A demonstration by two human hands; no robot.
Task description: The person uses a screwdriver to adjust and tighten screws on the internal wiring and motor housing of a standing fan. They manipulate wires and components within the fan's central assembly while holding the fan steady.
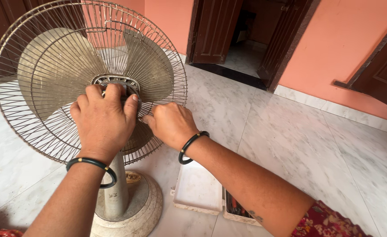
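A pedestal fan fills the upper left of the frame, its wire guard seen from behind, with the pale, dusty blades showing through the wires. At the centre of the guard sits the motor housing, and both hands meet there.

The left hand lies over the back of the motor housing in the left-centre of the frame. Its fingers are curled over the top edge of the housing and grip it, with the thumb pressed against the right side. A black bangle circles this wrist.

The right hand is just to the right of the left one, near the middle of the frame. Its fingers are bent inward and closed to a pinch at the right edge of the housing, touching the guard wires there; whatever small part they pinch is hidden between the fingertips and cannot be made out. A second black bangle sits on this wrist, and a red patterned sleeve shows at the lower right.

Below the hands, the fan's grey pole drops to a round base on the white marble floor. Just right of the base, at the bottom centre, lies an open white plastic box, with tools in the half partly hidden under the right forearm. Dark wooden doors and orange walls close the upper right.
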